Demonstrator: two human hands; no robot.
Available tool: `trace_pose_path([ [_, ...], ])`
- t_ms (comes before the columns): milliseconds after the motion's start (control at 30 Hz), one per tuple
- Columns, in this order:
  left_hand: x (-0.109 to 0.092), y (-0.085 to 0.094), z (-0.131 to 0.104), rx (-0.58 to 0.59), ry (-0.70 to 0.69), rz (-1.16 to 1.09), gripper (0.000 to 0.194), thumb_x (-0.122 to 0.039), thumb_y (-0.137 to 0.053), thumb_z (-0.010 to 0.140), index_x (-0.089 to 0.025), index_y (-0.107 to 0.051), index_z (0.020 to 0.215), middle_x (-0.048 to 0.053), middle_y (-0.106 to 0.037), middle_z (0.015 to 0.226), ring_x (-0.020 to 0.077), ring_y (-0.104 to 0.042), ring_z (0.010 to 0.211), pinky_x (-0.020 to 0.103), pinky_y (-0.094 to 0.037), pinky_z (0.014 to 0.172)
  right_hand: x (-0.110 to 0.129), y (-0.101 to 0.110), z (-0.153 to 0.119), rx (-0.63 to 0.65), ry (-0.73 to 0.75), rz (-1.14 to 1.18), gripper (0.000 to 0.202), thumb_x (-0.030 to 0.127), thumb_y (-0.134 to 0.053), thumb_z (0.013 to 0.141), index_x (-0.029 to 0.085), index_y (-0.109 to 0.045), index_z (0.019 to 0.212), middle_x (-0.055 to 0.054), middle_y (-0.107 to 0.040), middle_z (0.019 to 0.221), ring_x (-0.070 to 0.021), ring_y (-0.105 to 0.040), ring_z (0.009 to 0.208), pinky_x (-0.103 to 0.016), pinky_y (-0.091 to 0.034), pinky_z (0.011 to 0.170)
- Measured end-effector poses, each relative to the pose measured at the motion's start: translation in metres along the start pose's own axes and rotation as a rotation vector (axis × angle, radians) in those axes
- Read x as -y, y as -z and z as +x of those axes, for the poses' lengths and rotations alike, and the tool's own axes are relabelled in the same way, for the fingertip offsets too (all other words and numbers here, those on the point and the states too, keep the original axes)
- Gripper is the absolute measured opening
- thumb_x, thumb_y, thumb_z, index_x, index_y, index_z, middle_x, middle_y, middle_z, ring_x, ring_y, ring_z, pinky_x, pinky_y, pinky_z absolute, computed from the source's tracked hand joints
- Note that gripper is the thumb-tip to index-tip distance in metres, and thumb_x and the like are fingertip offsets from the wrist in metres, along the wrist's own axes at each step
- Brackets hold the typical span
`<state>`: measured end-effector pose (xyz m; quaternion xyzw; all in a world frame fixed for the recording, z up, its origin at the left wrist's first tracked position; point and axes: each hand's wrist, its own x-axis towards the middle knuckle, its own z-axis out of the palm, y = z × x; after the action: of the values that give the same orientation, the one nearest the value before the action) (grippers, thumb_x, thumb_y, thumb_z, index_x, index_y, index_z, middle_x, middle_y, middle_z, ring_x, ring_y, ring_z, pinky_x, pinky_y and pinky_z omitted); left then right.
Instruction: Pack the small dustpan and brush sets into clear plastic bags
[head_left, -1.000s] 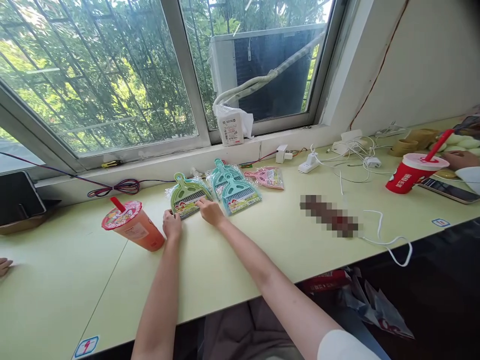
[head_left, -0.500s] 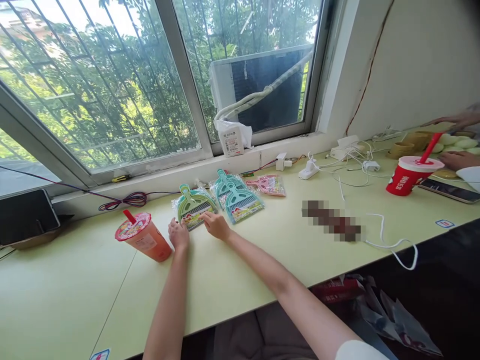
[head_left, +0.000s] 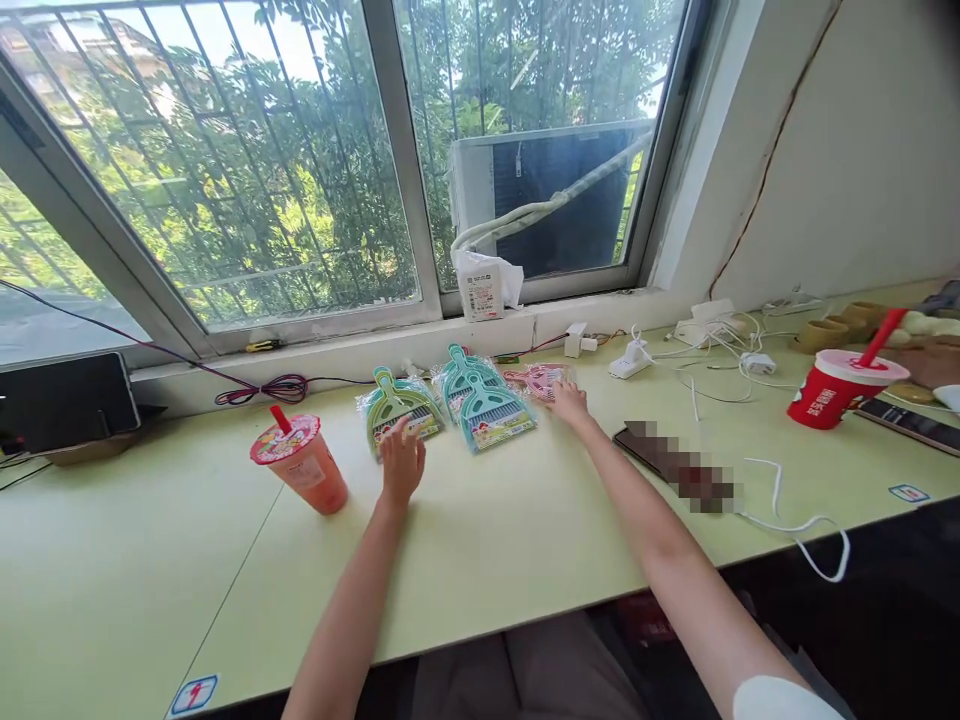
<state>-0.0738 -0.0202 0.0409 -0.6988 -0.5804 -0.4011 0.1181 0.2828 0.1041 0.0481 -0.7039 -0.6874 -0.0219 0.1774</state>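
Note:
My left hand is at the lower edge of a green toy dustpan-and-brush set in clear plastic, its fingers bent but apart. At the right end of a pink dustpan-and-brush set, my right hand touches the wrapping with fingers reaching forward; part of that set is hidden behind them. Between the hands lie two teal sets, the front teal dustpan-and-brush set overlapping the back teal set. A drink cup with a red straw stands left of my left hand.
Right of my right arm lies a dark phone, partly blurred out, with a white cable. A red cup, tangled chargers and another person's hand are farther right. A black tablet stands at far left.
My right hand has left the green set and moved right to the pink one. My left hand has shifted from the green set's left side to its lower front edge.

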Motion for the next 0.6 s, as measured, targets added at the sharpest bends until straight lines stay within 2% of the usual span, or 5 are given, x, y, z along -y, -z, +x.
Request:
trace_pose_path([
  [133,-0.005,-0.011,-0.004,0.091,-0.227,-0.049,0.027,-0.020,-0.043,0.088,-0.022,-0.064,0.106,0.014,-0.056,0.129,0.0279,-0.053,0.117,0.043,-0.039,0.097,-0.013,-0.017,-0.005,-0.045,0.110,-0.097,0.024,0.029,-0.051,0.093,0.014,-0.065,0.107,-0.023,-0.064,0.108,-0.0268,-0.058,0.106,-0.039,-0.038,0.089],
  [233,0.000,-0.008,-0.004,0.069,-0.225,-0.081,0.026,-0.019,-0.043,0.086,-0.023,-0.065,0.101,0.013,-0.058,0.126,0.0272,-0.053,0.117,0.044,-0.042,0.097,-0.006,-0.016,-0.006,-0.080,0.144,-0.100,0.028,0.031,-0.048,0.094,0.011,-0.068,0.097,-0.024,-0.066,0.093,-0.0269,-0.063,0.093,-0.036,-0.041,0.080],
  [433,-0.010,-0.002,-0.005,-0.093,0.069,-0.215,0.022,-0.025,-0.043,0.088,-0.025,-0.065,0.091,0.012,-0.056,0.123,0.0271,-0.051,0.119,0.048,-0.039,0.102,-0.005,0.024,-0.004,-0.395,0.043,0.010,0.035,0.029,-0.037,0.095,0.014,-0.069,0.102,-0.016,-0.068,0.076,-0.0221,-0.062,0.071,-0.031,-0.036,0.067],
  [533,-0.047,-0.012,0.001,-0.192,0.281,-0.431,0.022,-0.034,-0.044,0.089,-0.025,-0.064,0.090,0.011,-0.053,0.124,0.0260,-0.049,0.122,0.045,-0.039,0.103,0.011,0.046,-0.026,-0.524,0.071,0.067,0.042,0.035,-0.034,0.097,0.014,-0.068,0.106,-0.015,-0.068,0.077,-0.0221,-0.062,0.074,-0.032,-0.036,0.070],
  [600,-0.078,-0.022,0.011,-0.032,0.338,-0.747,0.026,-0.044,-0.052,0.086,-0.026,-0.063,0.101,0.010,-0.055,0.124,0.0258,-0.050,0.121,0.041,-0.043,0.098,0.035,0.051,-0.049,-0.516,0.200,0.097,0.043,0.037,-0.032,0.099,0.016,-0.067,0.113,-0.014,-0.070,0.081,-0.0218,-0.063,0.080,-0.032,-0.036,0.075],
])
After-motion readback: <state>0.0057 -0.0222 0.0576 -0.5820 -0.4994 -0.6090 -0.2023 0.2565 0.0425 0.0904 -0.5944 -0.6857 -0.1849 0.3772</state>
